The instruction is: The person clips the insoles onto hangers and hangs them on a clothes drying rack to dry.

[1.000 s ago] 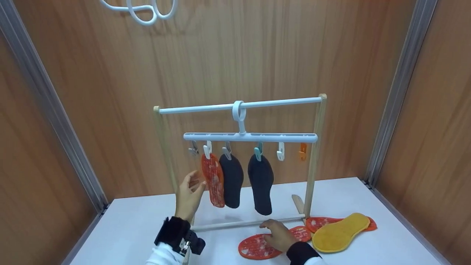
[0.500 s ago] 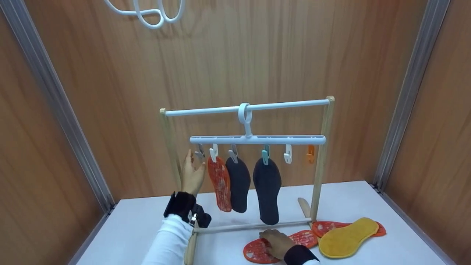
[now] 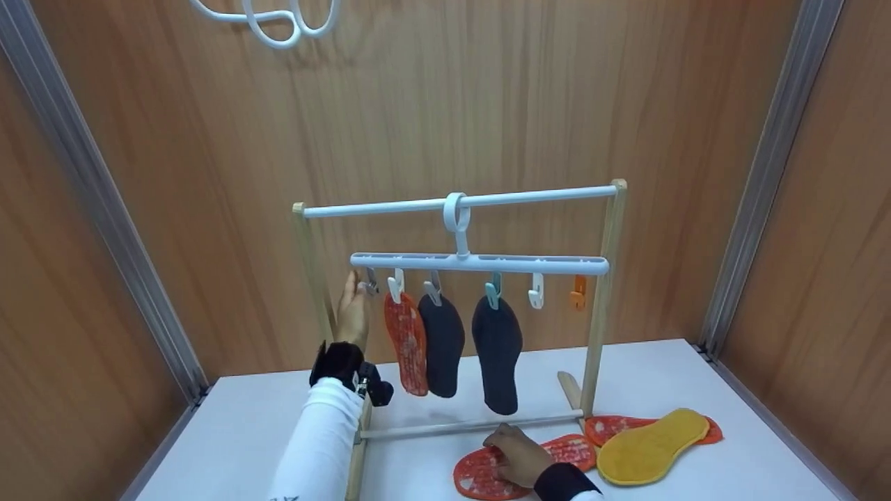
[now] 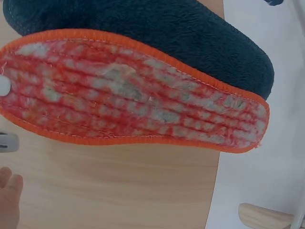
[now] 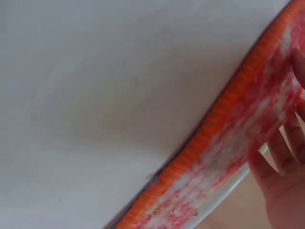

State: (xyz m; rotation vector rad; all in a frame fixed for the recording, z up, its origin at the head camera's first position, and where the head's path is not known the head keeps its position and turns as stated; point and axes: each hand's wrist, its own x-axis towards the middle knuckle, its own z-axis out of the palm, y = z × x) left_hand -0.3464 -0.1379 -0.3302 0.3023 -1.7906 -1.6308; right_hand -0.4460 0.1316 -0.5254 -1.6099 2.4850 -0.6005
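Note:
A blue-white clip hanger (image 3: 557, 265) hangs from the rack's top bar. At its left end my left hand (image 3: 353, 316) reaches up, fingers extended beside a grey clip (image 3: 372, 282); the left wrist view shows the fingertips (image 4: 15, 183) slightly apart from that clip. A red insole with orange edging (image 3: 405, 344) and two dark insoles (image 3: 443, 348) hang from neighbouring clips. On the table, my right hand (image 3: 518, 456) grips another red insole (image 3: 477, 476) by its edge, its thumb (image 5: 299, 69) over the patterned face and fingers along the border.
A yellow insole (image 3: 647, 452) overlaps a red insole (image 3: 609, 428) at the right of the white table (image 3: 264, 424). A white clip (image 3: 535, 292) and an orange clip (image 3: 578, 292) hang without insoles. Wooden rack posts (image 3: 604, 292) flank the hanger; wood-grain panels surround the table.
My left hand has risen from beside the hung red insole to the leftmost grey clip. My right hand's fingers have closed in on the red insole on the table.

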